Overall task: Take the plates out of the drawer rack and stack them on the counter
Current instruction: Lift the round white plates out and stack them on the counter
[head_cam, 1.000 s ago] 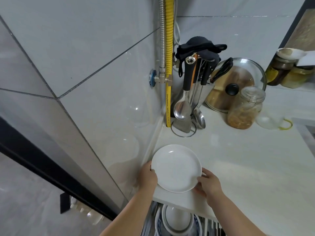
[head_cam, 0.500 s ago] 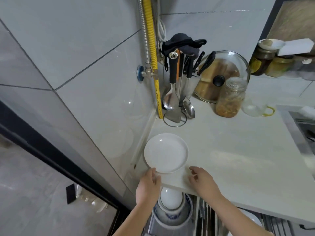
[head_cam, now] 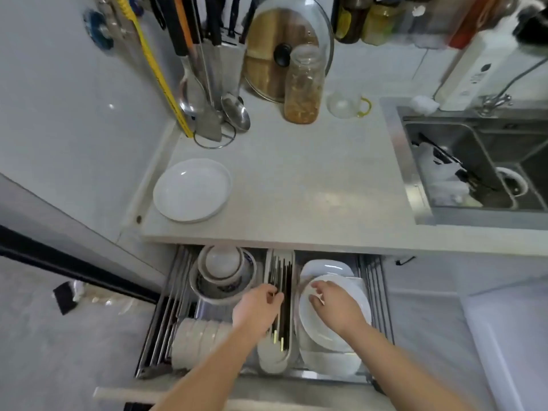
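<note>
White glazed plates (head_cam: 332, 314) lean in the drawer rack (head_cam: 376, 295), right under the right hand (head_cam: 333, 305), whose spread fingers touch the topmost one without gripping it. The left hand (head_cam: 258, 308) hovers loosely curled over the chopstick tray (head_cam: 274, 355) beside it. Stiff, slick and breakable, each probably wants pinching at opposite rims. Roughly four remain, overlapping; one plate (head_cam: 192, 189) sits on the counter (head_cam: 311, 188) beyond both hands.

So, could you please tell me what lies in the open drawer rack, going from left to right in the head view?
Nested bowls with a row of small bowls nearer the camera → left hand → chopstick tray → right hand → white plates.
</note>
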The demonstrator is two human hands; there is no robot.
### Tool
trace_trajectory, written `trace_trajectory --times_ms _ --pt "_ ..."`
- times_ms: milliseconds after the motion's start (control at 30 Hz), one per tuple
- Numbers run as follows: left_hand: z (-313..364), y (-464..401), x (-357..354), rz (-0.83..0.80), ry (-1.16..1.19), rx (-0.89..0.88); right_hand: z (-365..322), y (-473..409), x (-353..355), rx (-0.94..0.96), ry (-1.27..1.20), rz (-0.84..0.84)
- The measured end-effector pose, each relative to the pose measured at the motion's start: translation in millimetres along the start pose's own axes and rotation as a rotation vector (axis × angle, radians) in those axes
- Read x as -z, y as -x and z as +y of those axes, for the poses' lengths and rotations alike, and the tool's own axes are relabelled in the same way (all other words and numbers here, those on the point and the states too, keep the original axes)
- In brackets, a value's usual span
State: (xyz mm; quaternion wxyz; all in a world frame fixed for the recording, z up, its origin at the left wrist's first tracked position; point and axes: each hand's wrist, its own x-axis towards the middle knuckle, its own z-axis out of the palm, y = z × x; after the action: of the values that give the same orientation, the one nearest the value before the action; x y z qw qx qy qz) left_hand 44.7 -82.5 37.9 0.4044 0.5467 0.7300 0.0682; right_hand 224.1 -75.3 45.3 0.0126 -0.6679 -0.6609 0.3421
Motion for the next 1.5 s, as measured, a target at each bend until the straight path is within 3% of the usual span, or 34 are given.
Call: trace_trajectory --times_ms 333,667,900,1100,1500 --pt "3 -8 -100 -0.148 -0.086 0.086 128 33 -37 -0.361 -0.092 -0.106" --pt "-9 -57 -151 -0.197 -0.099 0.239 172 -10 -75 -0.549 -0.31 0.048" --pt "-5 -69 -159 -0.254 -0.097 0.239 172 -19 -80 -0.539 -0.244 0.076" --pt "-5 -68 -156 -0.243 -0.161 0.203 163 -17 -72 -0.54 -0.33 0.063" --pt "13 -35 -115 -0.188 0.277 0.22 135 12 -30 -0.497 -0.42 0.148"
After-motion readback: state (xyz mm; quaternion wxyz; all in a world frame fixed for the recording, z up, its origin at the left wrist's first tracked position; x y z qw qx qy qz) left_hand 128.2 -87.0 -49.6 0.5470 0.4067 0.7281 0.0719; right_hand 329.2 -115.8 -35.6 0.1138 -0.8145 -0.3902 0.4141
